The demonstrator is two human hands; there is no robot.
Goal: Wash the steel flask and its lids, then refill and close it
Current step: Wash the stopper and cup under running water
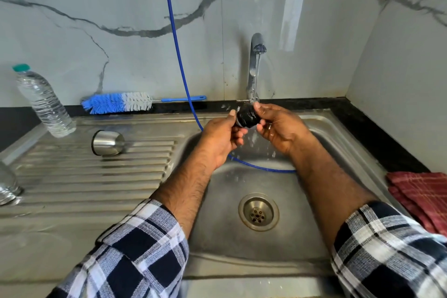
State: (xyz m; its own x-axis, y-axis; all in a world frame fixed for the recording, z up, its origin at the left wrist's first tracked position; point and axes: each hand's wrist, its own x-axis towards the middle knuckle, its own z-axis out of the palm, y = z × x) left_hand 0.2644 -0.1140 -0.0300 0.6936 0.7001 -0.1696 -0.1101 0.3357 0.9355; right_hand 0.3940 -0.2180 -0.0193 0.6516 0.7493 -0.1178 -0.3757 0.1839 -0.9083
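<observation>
Closest to the lens are two checked sleeves, blue and white, one on each forearm point(125, 249), reaching out over a steel sink point(242, 261).

The main thing here: a small black inner lid point(246, 116) held up right under the tap point(255, 60), with water running down onto it and splashing off below. The left hand point(221, 139) grips it from the left side, thumb up along its edge and fingers curled underneath. The right hand point(281, 126) grips the other end, thumb on top and fingers wrapped round the back. So both hands are grasping the lid, above the back part of the basin.

Directly below, in the basin, a blue hose point(180, 55) comes down from the wall, passes behind the left hand and curves across the bottom. The drain point(258, 211) sits nearer the camera.

Over on the ribbed draining board point(96, 176), a steel cup lid point(108, 143) lies on its side, open end facing left. Behind it, against the wall, is a blue and white bottle brush point(121, 102). A clear plastic water bottle point(43, 101) with a green cap stands at the far left. At the left edge something shiny and rounded point(8, 185) pokes in, can't tell what. A red checked cloth point(423, 196) lies on the right.
</observation>
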